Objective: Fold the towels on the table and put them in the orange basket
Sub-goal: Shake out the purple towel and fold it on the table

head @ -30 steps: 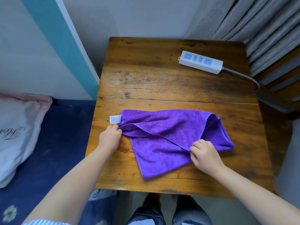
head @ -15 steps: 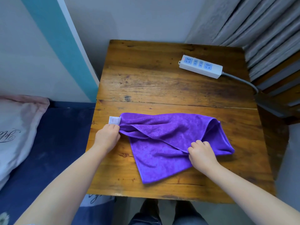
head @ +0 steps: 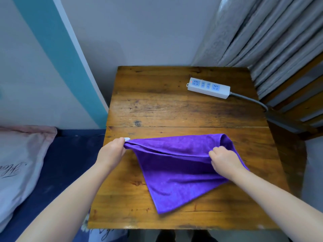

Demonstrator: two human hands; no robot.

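A purple towel lies partly folded on the near half of the wooden table. My left hand pinches its left corner, where a small white label peeks out by my fingertips. My right hand grips a fold of the towel near its right end. The edge between my hands is pulled taut and lifted slightly off the wood. One corner of the towel points toward the table's front edge. No orange basket is in view.
A white power strip with a grey cable lies at the back right of the table. Grey curtains and a wooden chair stand to the right. A bed with a blue sheet and a pale pillow is on the left.
Both hands have pulled the towel's upper edge tighter and raised it a little. The left hand now covers most of the white label. The camera has tilted up.
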